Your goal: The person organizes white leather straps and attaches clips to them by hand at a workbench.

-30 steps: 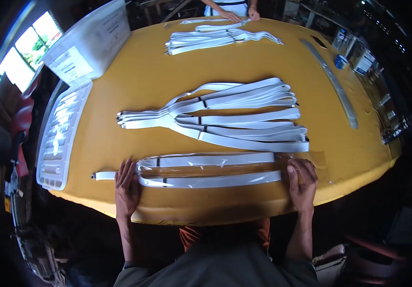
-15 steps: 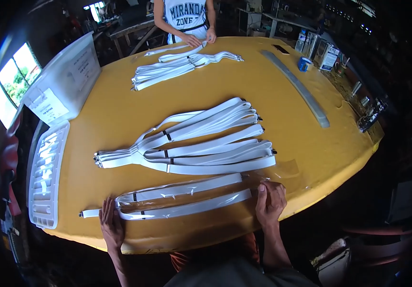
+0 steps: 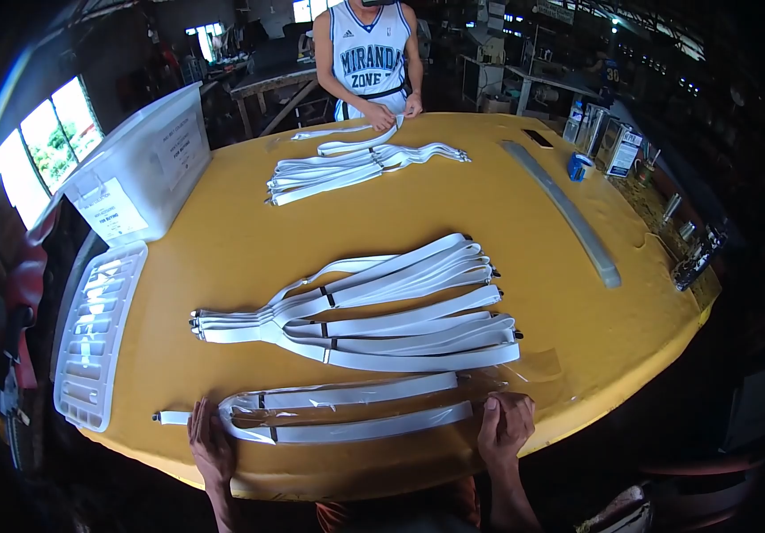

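A pair of white suspenders in a clear plastic sleeve [image 3: 356, 431] lies along the table's near edge, with one clip end sticking out on the left. My left hand [image 3: 211, 444] rests flat with its fingers stretched over the sleeve's left end. At the right end, my right hand [image 3: 507, 425] is closed, thumb against the fingers, pinching the clear plastic. Just beyond lies a fanned bundle of white suspenders [image 3: 391, 306] with dark clips, gathered together at the left.
The yellow table [image 3: 214, 213] bears a white bin [image 3: 156, 169], a plastic tray [image 3: 98, 338], a long grey strip [image 3: 564, 213], and bottles and cans [image 3: 618, 147] at right. Across it a person [image 3: 369, 62] handles white straps near another strap pile [image 3: 347, 169].
The camera view has tilted up, so the table and its items appear lower. Both hands keep nearly the same places on the sleeve. The person opposite still handles a strap.
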